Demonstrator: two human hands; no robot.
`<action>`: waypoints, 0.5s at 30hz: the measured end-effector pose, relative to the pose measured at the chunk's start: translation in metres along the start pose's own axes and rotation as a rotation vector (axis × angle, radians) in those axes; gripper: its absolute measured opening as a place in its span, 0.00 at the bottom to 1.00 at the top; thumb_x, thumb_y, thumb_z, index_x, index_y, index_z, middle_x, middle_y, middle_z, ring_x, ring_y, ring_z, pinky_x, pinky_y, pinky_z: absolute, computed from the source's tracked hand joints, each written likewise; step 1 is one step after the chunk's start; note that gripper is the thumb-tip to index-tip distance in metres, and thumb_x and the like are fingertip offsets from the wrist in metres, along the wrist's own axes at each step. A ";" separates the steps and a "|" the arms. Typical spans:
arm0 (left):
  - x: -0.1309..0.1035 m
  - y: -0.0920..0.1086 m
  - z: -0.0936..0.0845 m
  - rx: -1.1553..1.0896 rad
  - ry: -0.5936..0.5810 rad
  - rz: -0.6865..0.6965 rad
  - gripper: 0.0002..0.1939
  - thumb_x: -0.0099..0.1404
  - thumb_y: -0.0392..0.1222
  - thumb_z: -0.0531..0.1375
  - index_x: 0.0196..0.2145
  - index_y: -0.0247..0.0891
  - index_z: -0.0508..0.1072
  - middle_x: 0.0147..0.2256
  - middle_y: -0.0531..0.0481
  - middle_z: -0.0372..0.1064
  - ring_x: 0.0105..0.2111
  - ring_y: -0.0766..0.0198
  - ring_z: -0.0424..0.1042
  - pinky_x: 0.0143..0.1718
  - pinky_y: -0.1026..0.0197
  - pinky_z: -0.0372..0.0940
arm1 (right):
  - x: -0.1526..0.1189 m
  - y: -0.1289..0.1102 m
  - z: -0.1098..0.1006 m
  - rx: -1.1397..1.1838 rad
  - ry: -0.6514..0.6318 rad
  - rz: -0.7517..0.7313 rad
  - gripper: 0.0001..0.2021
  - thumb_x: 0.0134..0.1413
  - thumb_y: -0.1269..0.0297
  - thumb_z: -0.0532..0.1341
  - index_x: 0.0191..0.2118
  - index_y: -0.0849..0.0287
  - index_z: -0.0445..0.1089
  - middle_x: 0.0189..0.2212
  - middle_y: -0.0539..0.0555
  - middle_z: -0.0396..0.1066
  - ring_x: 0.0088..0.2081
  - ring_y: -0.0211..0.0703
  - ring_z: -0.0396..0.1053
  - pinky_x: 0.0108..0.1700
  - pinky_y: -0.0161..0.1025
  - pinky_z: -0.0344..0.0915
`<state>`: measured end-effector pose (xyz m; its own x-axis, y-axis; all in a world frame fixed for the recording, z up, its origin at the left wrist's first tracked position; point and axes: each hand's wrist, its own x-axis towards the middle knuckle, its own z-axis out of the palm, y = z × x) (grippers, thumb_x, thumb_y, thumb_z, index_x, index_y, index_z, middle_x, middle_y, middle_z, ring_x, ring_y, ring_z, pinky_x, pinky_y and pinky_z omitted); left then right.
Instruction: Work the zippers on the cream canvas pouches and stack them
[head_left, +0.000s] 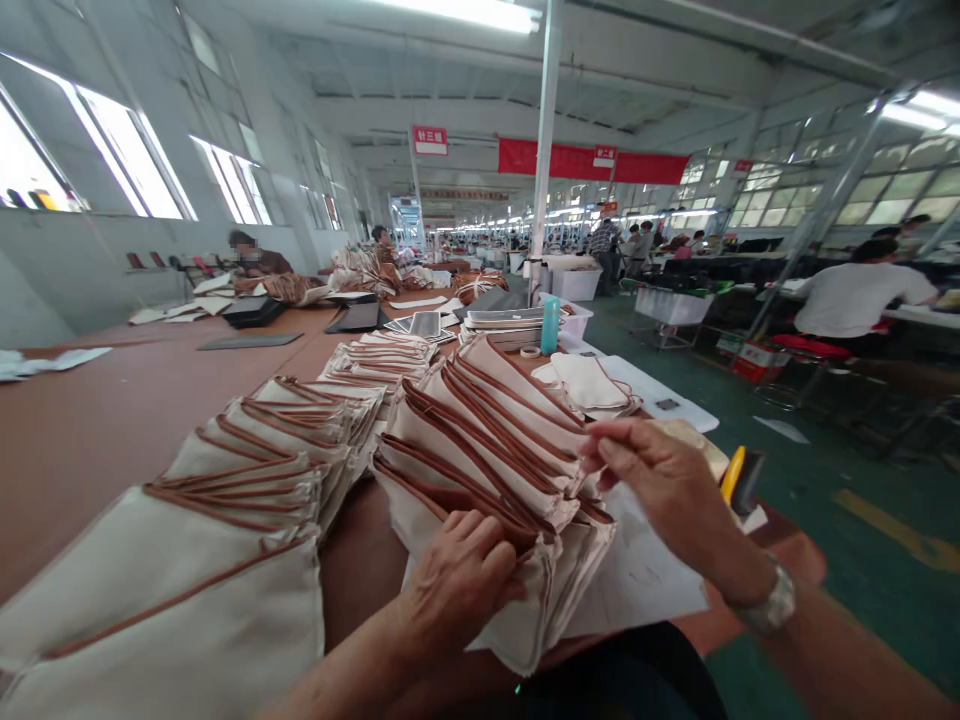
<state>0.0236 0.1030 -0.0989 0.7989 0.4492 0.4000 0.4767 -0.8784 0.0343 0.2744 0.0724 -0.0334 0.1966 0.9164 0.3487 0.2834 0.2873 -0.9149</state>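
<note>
Cream fabric pieces with brown edging [480,440] stand fanned in an overlapping stack before me. My left hand [461,570] is closed over the brown edge of the nearest piece, its fingers curled and partly hidden in the fold. At the stack's right edge, my right hand [652,475] is raised with thumb and fingers pinched together; what lies between them is too small to make out. A second fanned row of similar cream pieces [247,480] lies to the left. White paper [637,570] shows under the stack on the right.
On the brown table [135,400] are dark flat panels [251,341], a turquoise bottle [550,325], a tape roll [530,352] and cream pieces [592,383]. A yellow-handled tool [733,475] lies beyond my right wrist. A metal post [545,150] rises ahead; people sit farther off.
</note>
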 end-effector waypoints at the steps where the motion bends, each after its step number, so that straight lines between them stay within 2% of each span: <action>1: -0.005 0.003 -0.002 -0.029 -0.005 -0.007 0.12 0.65 0.47 0.63 0.31 0.38 0.67 0.34 0.50 0.67 0.34 0.61 0.67 0.36 0.59 0.61 | -0.015 -0.006 0.013 0.077 -0.105 0.036 0.13 0.64 0.58 0.58 0.47 0.60 0.70 0.39 0.58 0.76 0.36 0.44 0.76 0.35 0.38 0.74; 4: -0.020 0.012 -0.005 -0.089 0.011 -0.037 0.10 0.66 0.48 0.61 0.35 0.38 0.68 0.34 0.49 0.69 0.34 0.60 0.68 0.35 0.59 0.62 | -0.041 -0.018 0.051 0.194 -0.346 0.077 0.13 0.67 0.60 0.53 0.50 0.61 0.68 0.41 0.58 0.75 0.39 0.44 0.75 0.39 0.39 0.74; 6: -0.027 0.017 -0.002 -0.068 0.041 -0.021 0.11 0.66 0.49 0.60 0.38 0.38 0.68 0.34 0.48 0.71 0.34 0.58 0.70 0.35 0.58 0.62 | -0.043 -0.021 0.075 0.093 -0.478 -0.005 0.13 0.68 0.62 0.51 0.51 0.60 0.68 0.42 0.57 0.75 0.42 0.43 0.74 0.44 0.40 0.71; 8: -0.033 0.021 0.000 -0.016 0.053 0.028 0.12 0.66 0.50 0.59 0.34 0.38 0.68 0.30 0.48 0.72 0.30 0.59 0.70 0.33 0.58 0.62 | -0.037 -0.018 0.097 -0.057 -0.551 -0.101 0.13 0.68 0.65 0.51 0.52 0.60 0.68 0.44 0.57 0.74 0.45 0.44 0.73 0.49 0.40 0.68; 10: -0.040 0.025 -0.009 0.039 0.060 0.083 0.13 0.68 0.47 0.56 0.28 0.38 0.65 0.24 0.51 0.69 0.24 0.62 0.68 0.28 0.60 0.59 | -0.027 -0.009 0.114 -0.153 -0.571 -0.131 0.14 0.67 0.67 0.52 0.54 0.61 0.67 0.46 0.59 0.74 0.49 0.47 0.71 0.52 0.41 0.65; 12: -0.051 0.030 -0.036 0.074 0.075 0.113 0.13 0.70 0.43 0.53 0.28 0.39 0.65 0.21 0.54 0.66 0.20 0.65 0.64 0.24 0.61 0.55 | -0.016 0.003 0.124 -0.186 -0.573 -0.115 0.15 0.65 0.68 0.55 0.55 0.62 0.66 0.49 0.62 0.72 0.51 0.50 0.69 0.55 0.46 0.63; 13: -0.058 0.033 -0.056 0.070 0.097 0.121 0.11 0.71 0.42 0.53 0.29 0.39 0.66 0.21 0.54 0.66 0.19 0.66 0.63 0.23 0.61 0.54 | -0.010 0.010 0.127 -0.201 -0.574 -0.106 0.15 0.64 0.67 0.57 0.54 0.63 0.67 0.50 0.62 0.71 0.52 0.52 0.68 0.56 0.50 0.62; 15: -0.072 0.040 -0.103 0.026 0.154 0.025 0.11 0.71 0.40 0.52 0.30 0.39 0.66 0.21 0.55 0.65 0.19 0.67 0.62 0.23 0.63 0.54 | 0.000 0.021 0.130 -0.211 -0.571 -0.082 0.14 0.63 0.64 0.60 0.52 0.62 0.68 0.51 0.60 0.70 0.51 0.52 0.68 0.55 0.54 0.62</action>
<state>-0.0527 0.0188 -0.0315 0.7459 0.3955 0.5360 0.4687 -0.8834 -0.0004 0.1580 0.1146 -0.0788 -0.3508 0.9151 0.1988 0.4676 0.3551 -0.8095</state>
